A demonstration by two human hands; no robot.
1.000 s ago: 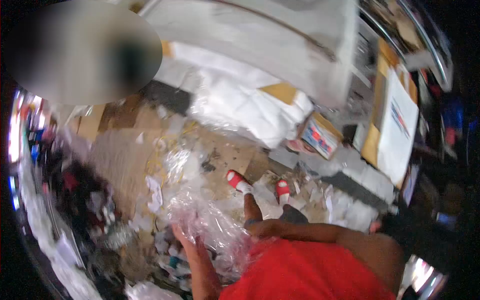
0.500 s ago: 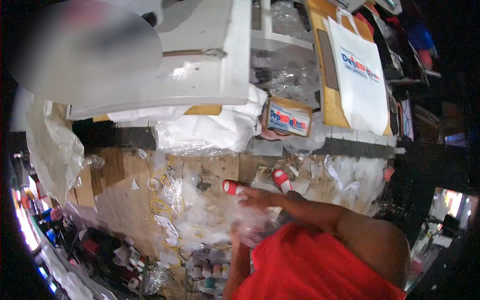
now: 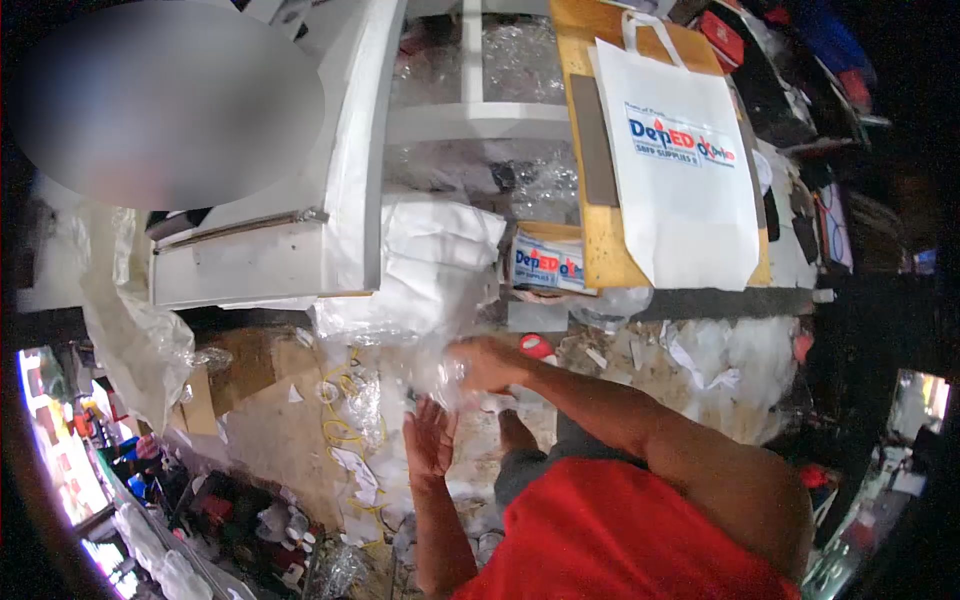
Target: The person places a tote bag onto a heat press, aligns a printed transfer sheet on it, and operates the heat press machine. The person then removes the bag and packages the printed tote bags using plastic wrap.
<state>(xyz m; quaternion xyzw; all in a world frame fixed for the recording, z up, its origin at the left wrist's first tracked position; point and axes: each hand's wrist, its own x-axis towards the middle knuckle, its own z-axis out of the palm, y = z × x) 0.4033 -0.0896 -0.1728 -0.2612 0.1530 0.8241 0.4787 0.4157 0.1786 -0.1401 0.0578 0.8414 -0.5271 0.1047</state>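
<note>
My right hand [image 3: 485,363] reaches out in front of the workbench with its fingers closed on a crumpled piece of clear plastic [image 3: 437,372], which is smeared by motion. Just below it is my left hand [image 3: 430,437], its palm turned up and its fingers spread, holding nothing. Beyond the hands, a stack of white fabric bags [image 3: 430,262] lies at the bench edge, partly wrapped in clear plastic. A white bag printed "DepED" [image 3: 690,215] lies flat on a wooden board [image 3: 605,245]. Beside the board, a small cardboard box [image 3: 550,240] holds printed pieces.
A white screen frame [image 3: 355,200] is tilted over the bench at left, near a blurred person [image 3: 180,110]. A yellow cord [image 3: 345,430] and plastic scraps litter the floor. A translucent sheet [image 3: 135,310] hangs at left; dark clutter [image 3: 235,510] sits lower left.
My hands have moved forward from near my body toward the bench, taking the clear plastic along. My left hand has come off it and opened. The view has shifted, and the white frame sits farther left.
</note>
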